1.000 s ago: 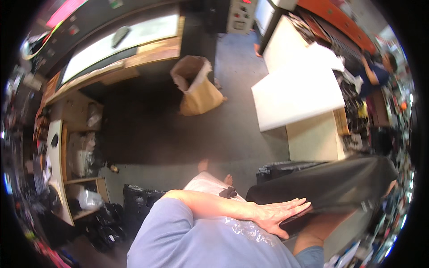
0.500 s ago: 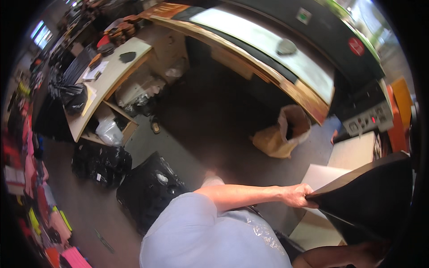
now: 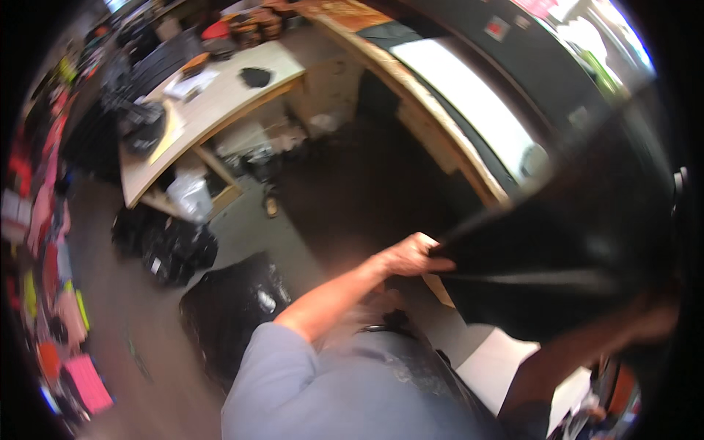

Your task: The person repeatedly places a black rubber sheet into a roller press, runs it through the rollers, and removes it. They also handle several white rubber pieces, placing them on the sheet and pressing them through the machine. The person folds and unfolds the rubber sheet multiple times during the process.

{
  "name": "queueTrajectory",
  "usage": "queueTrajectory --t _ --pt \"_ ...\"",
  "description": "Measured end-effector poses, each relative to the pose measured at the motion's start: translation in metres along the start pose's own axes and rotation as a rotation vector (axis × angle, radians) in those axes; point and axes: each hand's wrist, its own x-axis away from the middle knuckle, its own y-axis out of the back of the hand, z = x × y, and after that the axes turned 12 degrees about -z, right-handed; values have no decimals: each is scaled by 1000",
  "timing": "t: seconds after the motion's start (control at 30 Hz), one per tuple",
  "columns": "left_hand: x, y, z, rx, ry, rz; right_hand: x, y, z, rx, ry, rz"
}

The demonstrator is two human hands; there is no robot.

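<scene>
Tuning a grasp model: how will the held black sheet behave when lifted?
Likely floppy: the black sheet narrows to the left hand and its lower edge curves. Possibly slippery, given its glossy streak. Weight: hard to tell.

Grey floor [image 3: 165, 323] spreads out left of left hand [image 3: 414, 255], way darker patch [image 3: 330, 198] just ahead of it. Pale-topped desk [image 3: 227, 110] farther ahead and left of hand, open wooden shelving [image 3: 218, 167] underneath. Long bench [image 3: 469, 103] ahead and bit right of hand: wooden edge, super bright white top. Dark upright panel [image 3: 488, 22] beyond that. Harsh light [image 3: 634, 33] far ahead-right of hand, kinda blown out.
</scene>
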Motion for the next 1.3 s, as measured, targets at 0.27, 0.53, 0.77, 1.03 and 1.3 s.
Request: queueTrajectory --t 0.27,0.53,0.77,1.03,1.3 --pt "-78 136 -3 216 149 -420 96 -185 -147 -102 -134 445" --pt "-155 244 -20 72 339 -515 251 -20 -241 683 -565 255" --pt "-196 271 -43 81 427 -448 284 -27 -208 677 -600 302" --pt "-228 322 -49 97 584 -378 330 -51 -189 708 -977 -56" --pt "-280 382 -58 -9 659 -246 398 -99 -216 490 -1129 -4"
